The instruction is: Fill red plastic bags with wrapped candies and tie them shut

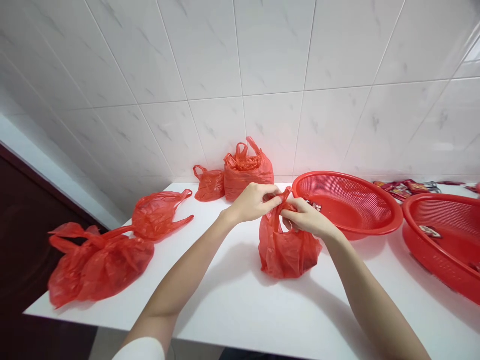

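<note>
A red plastic bag (287, 252) with something inside stands on the white table in front of me. My left hand (257, 201) pinches one of its handles at the top. On the other side, the fingers of my right hand (305, 216) are closed around the bag's upper part near the handles. Both hands meet close together above the bag, and the handles look gathered between them. What the bag contains is hidden by the red plastic.
Two red bags (101, 270) (157, 215) lie at the table's left. A small bag (210, 186) and a fuller bag (248, 177) stand against the tiled wall. Two red baskets (393, 220) (423, 240) sit at right, holding few items. Small packets (407, 189) lie behind them.
</note>
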`<action>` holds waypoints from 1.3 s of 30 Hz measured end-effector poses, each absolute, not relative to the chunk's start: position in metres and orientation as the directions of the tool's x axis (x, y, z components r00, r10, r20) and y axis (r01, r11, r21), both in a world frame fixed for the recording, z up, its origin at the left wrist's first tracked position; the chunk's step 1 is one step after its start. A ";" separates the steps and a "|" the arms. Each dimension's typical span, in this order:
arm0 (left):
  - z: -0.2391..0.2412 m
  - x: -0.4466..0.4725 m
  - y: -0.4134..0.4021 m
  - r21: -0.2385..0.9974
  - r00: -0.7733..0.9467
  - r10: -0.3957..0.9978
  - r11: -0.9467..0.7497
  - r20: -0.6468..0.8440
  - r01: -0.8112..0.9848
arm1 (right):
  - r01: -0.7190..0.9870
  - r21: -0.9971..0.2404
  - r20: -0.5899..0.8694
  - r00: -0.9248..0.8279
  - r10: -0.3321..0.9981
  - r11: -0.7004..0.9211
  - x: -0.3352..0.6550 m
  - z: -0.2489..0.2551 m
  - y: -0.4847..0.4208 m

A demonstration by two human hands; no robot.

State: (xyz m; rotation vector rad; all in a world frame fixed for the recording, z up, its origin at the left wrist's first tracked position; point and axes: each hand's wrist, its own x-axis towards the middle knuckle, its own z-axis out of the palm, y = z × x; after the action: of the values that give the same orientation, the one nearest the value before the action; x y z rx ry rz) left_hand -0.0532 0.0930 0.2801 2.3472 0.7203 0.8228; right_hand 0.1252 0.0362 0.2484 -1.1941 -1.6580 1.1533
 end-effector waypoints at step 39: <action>0.212 -0.091 0.136 0.952 0.528 0.843 -0.240 0.108 0.189 | 0.294 -0.664 0.427 -0.607 0.671 0.688 0.162 0.266 0.027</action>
State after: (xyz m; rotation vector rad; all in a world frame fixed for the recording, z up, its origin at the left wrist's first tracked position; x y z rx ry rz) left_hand -0.0906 0.1357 0.2122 1.7324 0.8701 0.7894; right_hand 0.1623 0.0274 0.2658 -0.7354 -2.2180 0.7175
